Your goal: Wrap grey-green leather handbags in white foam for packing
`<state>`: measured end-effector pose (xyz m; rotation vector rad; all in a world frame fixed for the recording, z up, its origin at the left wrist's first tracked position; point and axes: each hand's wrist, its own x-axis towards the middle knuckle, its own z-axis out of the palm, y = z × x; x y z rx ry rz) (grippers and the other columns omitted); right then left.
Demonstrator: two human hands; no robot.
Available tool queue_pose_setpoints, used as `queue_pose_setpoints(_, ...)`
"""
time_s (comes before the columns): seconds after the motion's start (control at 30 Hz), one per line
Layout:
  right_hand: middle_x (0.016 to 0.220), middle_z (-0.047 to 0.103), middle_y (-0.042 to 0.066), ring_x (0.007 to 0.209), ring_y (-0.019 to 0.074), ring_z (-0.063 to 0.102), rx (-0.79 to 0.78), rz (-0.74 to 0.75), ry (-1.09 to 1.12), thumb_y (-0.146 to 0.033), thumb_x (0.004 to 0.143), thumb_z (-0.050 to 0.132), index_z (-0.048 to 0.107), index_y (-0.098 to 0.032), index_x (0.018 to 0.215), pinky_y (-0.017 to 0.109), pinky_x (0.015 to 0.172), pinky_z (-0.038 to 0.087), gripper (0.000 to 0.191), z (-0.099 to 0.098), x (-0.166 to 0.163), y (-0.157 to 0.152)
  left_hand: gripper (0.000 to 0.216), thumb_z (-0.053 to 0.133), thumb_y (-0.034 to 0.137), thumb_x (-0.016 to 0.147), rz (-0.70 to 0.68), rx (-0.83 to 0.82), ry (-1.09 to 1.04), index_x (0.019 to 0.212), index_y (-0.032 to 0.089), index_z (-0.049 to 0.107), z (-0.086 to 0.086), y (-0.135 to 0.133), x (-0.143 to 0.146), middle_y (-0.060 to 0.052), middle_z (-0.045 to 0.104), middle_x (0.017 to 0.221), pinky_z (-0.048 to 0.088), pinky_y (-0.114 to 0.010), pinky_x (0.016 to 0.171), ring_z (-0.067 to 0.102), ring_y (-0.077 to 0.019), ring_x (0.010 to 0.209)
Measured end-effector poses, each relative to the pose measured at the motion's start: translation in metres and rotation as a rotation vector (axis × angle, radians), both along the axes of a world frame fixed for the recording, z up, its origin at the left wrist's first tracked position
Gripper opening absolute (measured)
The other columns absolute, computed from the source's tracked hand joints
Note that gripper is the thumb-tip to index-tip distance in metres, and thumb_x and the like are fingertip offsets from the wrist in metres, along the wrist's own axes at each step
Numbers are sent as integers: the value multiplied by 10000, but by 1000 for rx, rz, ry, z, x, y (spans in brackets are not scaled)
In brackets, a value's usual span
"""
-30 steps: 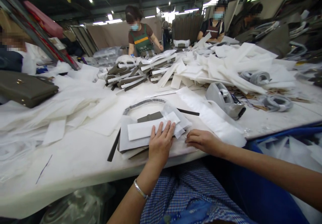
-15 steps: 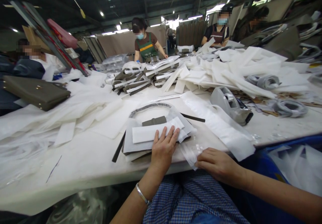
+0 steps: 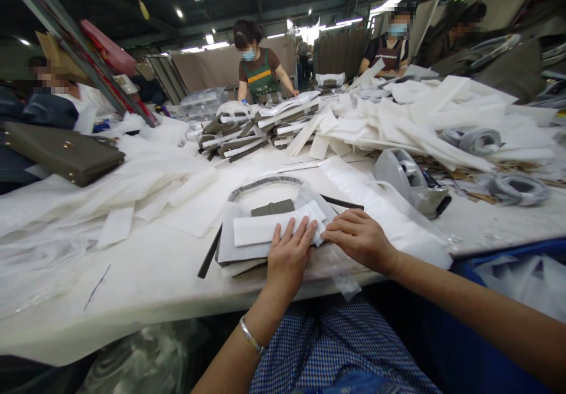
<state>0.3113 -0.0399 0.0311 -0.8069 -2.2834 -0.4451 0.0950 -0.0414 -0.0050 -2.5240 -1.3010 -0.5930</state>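
A dark olive handbag (image 3: 273, 207) lies flat on the table in front of me, with its wrapped handle (image 3: 265, 183) arching away from me. White foam sheet (image 3: 226, 235) covers much of it, and a folded white foam strip (image 3: 252, 230) lies across the top. My left hand (image 3: 289, 258) rests flat on the strip's right part, fingers spread. Beside it, my right hand (image 3: 360, 240) is closed in a pinch at the right edge of the white foam sheet; its fingertips are partly hidden. A piece of clear plastic film (image 3: 347, 285) hangs over the table edge below.
A grey tape dispenser (image 3: 409, 181) stands to the right, beside a long white foam sheet (image 3: 389, 217). Wrapped bags (image 3: 239, 134) and a heap of foam sheets (image 3: 420, 117) lie farther back. Another olive bag (image 3: 66, 152) is at left. Co-workers sit across the table.
My right hand has moved up and left from the clear film at the table edge to the bag's right side. The film now hangs free. My left hand stays on the strip.
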Motion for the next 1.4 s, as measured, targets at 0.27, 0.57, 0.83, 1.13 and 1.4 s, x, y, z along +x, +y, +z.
queue_pose_setpoints(0.27,761,694,14,732,159,558,20,17,-2,-142,945,543,723,-205,926,318,713,408,192,-10,-10,-11,585,521,223,930,7,-55,-74,1496,245,374,3,-1,0,-5,445,1516,319,-498,1186,428,-233,1400)
queue_pose_setpoints(0.57,827,724,7,734,145,582,42,58,-7,-139,941,570,702,-210,1047,311,737,432,183,-20,-2,-2,493,494,399,968,-58,-142,-120,1439,259,458,20,-6,-3,-47,486,1495,288,-497,1193,448,-223,1387)
queue_pose_setpoints(0.83,1003,746,28,929,155,658,-215,95,-22,-155,952,559,669,-214,1149,391,1005,459,234,-29,21,-27,425,471,307,1005,-24,56,-55,1429,286,488,-4,1,2,-44,521,1457,363,-504,1151,511,-252,1335)
queue_pose_setpoints(1.13,1450,535,104,1370,214,461,-445,97,-88,-123,943,511,445,-216,1467,494,1159,360,536,-53,42,-58,451,464,249,1001,-22,54,-54,1450,287,461,-9,1,0,-39,498,1476,362,-475,1158,475,-243,1366)
queue_pose_setpoints(1.4,1182,722,70,1135,170,658,-364,239,121,-74,926,445,632,-232,1273,427,1059,494,425,-51,14,-38,440,438,252,1002,-9,38,-50,1440,281,474,-4,-3,2,-28,498,1485,351,-460,1163,462,-226,1377)
